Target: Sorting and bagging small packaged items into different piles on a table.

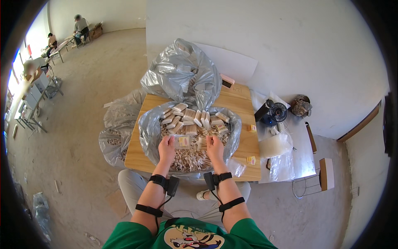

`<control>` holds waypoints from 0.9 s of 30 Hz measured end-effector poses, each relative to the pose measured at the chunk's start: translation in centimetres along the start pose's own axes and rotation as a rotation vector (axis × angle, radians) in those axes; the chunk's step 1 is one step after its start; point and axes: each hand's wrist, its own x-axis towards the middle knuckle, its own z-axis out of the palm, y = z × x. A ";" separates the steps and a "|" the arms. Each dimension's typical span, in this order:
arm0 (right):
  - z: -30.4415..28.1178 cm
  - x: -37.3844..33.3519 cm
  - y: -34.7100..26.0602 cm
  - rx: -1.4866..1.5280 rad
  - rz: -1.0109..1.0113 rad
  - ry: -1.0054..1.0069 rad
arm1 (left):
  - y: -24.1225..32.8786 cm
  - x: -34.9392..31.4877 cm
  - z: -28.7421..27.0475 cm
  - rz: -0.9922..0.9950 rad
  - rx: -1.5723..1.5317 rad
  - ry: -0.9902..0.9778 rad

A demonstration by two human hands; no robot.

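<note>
An open grey plastic bag (pixel 147 124) sits on the wooden table (pixel 139 155), filled with loose cotton swabs (pixel 188 159) and, toward its far side, several packed bundles of swabs (pixel 188 114). Over the pile, my left hand (pixel 167 149) pinches a small clear plastic bag (pixel 183 142) with a yellow label. Level with it on the right, my right hand (pixel 215 148) closes on a small bundle of cotton swabs (pixel 202 143). The bundle is beside the small bag, apart from the label.
A bulging grey bag (pixel 178 70) stands behind; more bags (pixel 114 143) lean at left. Yellow labels (pixel 251 160) and clear bags (pixel 236 167) lie on the table's right. A side table (pixel 304 159) holds a black fan (pixel 277 112) and plastic bags (pixel 275 145). People work far left.
</note>
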 end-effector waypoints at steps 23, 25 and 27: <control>-7.5 -4.4 4.2 1.097 0.539 -0.003 | 3.9 -1.8 0.4 0.174 0.135 -0.234; -9.0 -4.5 7.6 1.016 0.556 0.124 | 2.5 -2.5 0.3 0.068 -0.037 -0.238; -10.4 -4.6 12.6 0.908 0.572 0.232 | 0.8 -2.7 0.4 -0.019 -0.140 -0.319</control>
